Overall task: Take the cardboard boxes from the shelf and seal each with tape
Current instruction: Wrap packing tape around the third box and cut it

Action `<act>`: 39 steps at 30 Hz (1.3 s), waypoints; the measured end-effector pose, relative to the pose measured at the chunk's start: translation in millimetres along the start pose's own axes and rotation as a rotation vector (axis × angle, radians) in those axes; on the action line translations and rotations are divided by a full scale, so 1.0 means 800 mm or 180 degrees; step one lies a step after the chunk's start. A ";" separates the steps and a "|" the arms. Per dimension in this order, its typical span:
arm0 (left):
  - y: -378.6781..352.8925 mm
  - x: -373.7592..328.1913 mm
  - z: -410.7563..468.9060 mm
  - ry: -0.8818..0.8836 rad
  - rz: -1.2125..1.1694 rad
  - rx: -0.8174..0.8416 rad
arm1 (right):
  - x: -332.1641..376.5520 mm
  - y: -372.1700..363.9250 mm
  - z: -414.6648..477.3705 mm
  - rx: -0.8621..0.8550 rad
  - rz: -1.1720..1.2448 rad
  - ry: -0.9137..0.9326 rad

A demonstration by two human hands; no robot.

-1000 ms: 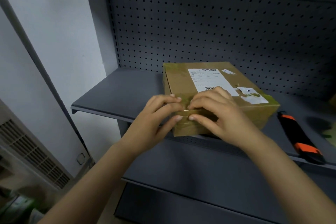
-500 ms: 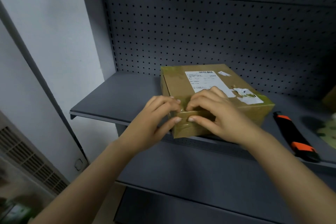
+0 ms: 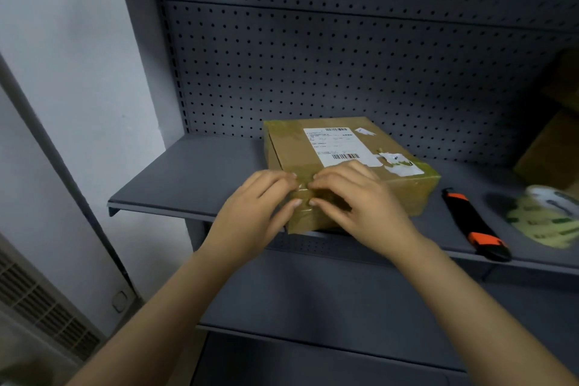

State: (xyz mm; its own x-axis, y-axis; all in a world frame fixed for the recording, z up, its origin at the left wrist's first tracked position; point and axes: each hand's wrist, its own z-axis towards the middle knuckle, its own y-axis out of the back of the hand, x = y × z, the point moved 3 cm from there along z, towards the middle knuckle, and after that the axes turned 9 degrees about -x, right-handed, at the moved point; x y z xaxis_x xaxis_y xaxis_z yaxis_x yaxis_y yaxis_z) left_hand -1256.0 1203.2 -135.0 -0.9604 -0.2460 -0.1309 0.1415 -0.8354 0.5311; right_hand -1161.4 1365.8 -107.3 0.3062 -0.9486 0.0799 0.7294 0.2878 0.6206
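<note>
Pinching box (image 3: 293,150), L hand (image 3: 253,213), R hand (image 3: 360,207); far end aims back-left.

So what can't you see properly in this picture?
Head view only.
Label on the box: print too small to read.
Box's near top edge: covered by the left hand and right hand, both gripping it.
Tape roll: blurred, cut off by the right edge.
Second box: mostly cut off by the right edge.
</note>
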 end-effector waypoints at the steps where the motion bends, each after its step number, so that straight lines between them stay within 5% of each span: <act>1: 0.003 -0.003 0.002 -0.0057 0.0096 -0.0022 | 0.003 0.003 -0.004 -0.0073 -0.0055 -0.0045; 13: -0.006 -0.080 0.014 -0.0969 -0.0069 -0.0167 | 0.017 0.089 -0.084 -0.0080 -0.1134 -0.0830; 24: -0.088 -0.186 0.018 -0.1213 -0.0848 0.0134 | 0.018 0.204 -0.194 0.0034 -0.1984 -0.1559; 39: -0.218 -0.288 0.075 -0.0980 -0.0295 0.0422 | -0.164 0.292 -0.261 -0.0050 -0.1791 -0.1738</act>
State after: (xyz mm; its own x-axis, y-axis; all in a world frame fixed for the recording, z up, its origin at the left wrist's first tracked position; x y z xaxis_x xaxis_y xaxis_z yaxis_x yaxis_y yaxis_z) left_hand -1073.4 1435.1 -147.1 -0.9979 0.0045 0.0642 0.0374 -0.7711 0.6356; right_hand -903.4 1584.6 -135.5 -0.4532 -0.8816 0.1317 0.6956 -0.2574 0.6708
